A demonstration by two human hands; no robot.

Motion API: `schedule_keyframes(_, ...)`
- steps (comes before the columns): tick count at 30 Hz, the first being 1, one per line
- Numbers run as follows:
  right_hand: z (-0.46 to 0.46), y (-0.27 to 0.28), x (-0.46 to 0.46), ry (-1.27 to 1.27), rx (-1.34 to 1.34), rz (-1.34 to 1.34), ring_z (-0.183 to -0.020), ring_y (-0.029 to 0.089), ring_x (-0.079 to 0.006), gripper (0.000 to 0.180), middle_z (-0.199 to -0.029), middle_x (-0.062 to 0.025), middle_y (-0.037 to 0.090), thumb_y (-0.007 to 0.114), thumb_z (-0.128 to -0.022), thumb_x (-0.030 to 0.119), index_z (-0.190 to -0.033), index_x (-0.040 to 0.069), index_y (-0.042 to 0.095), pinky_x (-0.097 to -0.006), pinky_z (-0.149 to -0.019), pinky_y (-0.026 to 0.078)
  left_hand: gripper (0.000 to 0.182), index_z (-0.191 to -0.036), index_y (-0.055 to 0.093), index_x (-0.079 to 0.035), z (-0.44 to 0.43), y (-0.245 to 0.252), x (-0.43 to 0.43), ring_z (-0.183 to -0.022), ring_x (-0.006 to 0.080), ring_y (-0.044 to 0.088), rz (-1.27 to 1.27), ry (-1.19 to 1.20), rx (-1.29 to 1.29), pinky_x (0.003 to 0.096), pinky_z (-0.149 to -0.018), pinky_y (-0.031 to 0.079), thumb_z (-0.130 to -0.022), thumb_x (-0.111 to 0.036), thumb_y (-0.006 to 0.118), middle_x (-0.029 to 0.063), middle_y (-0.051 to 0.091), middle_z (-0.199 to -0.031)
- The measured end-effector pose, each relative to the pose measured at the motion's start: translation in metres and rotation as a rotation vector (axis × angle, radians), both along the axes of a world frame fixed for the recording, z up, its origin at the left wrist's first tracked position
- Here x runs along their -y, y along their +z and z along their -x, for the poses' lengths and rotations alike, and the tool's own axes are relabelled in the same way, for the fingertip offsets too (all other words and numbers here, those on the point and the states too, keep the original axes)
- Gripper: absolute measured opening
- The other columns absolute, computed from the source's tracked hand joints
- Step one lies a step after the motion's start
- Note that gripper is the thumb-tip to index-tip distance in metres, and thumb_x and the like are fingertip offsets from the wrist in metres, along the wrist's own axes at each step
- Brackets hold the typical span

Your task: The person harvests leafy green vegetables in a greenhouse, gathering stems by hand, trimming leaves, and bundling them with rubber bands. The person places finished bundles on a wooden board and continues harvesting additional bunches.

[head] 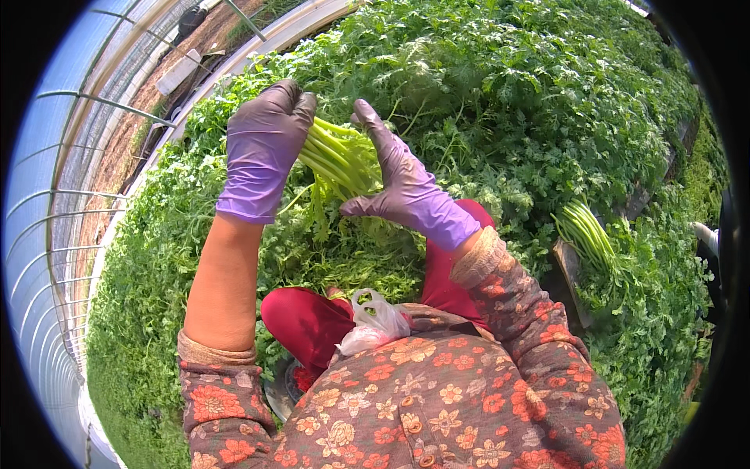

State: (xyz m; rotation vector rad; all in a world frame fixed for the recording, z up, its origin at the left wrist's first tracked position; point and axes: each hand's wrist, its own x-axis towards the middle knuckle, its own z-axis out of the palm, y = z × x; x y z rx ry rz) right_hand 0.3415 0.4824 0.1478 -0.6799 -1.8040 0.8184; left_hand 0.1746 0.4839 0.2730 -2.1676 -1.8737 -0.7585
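In a purple glove with dark, soiled fingers, my left hand (266,143) is closed around the end of a bunch of pale green leafy stems (337,155). The stems slant down to the right from my fist. My right hand (401,173), gloved the same way, is spread wide beside the bunch's leafy part, thumb and fingers well apart. Whether it touches the leaves I cannot tell. Below the hands, loose cut greens (369,275) cover the ground between my knees. A knotted white plastic bag (378,325) hangs at my waist.
Dense leafy crop (498,88) surrounds me. Another stem bunch (586,234) lies at right beside a brown board (571,275). Greenhouse tubing (88,193) and film curve along the left, with a white block (179,71) beyond. Something pale and dark, perhaps a person (706,237), shows at the right rim.
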Motion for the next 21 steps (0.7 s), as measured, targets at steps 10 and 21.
schedule_keyframes(10,-0.098,0.03,-0.016,-0.283,0.086,-0.083,-0.108,0.054,-0.011,0.074,-0.124,-0.0046,0.057,0.059,-0.073,-0.009,-0.143,0.009,0.041,-0.0264,-0.094,0.046,0.031,-0.092,0.067,-0.002,-0.113,0.003,-0.016,-0.074,0.0255,0.065,-0.018,-0.32,0.44,0.0357,-0.069,0.051,-0.087,-0.033,0.064,0.0139,0.068,-0.081)
schedule_keyframes(21,-0.173,0.04,0.02,-0.398,0.594,0.2,-0.103,0.059,-0.01,0.073,-0.119,-0.0055,0.064,0.067,-0.072,-0.002,-0.14,0.012,0.044,-0.0273,-0.092,0.05,0.036,-0.104,0.065,0.004,-0.143,-0.056,-0.036,-0.08,0.0117,0.06,0.448,-0.352,0.937,0.025,-0.073,0.05,-0.084,-0.024,0.074,0.0071,0.067,-0.092)
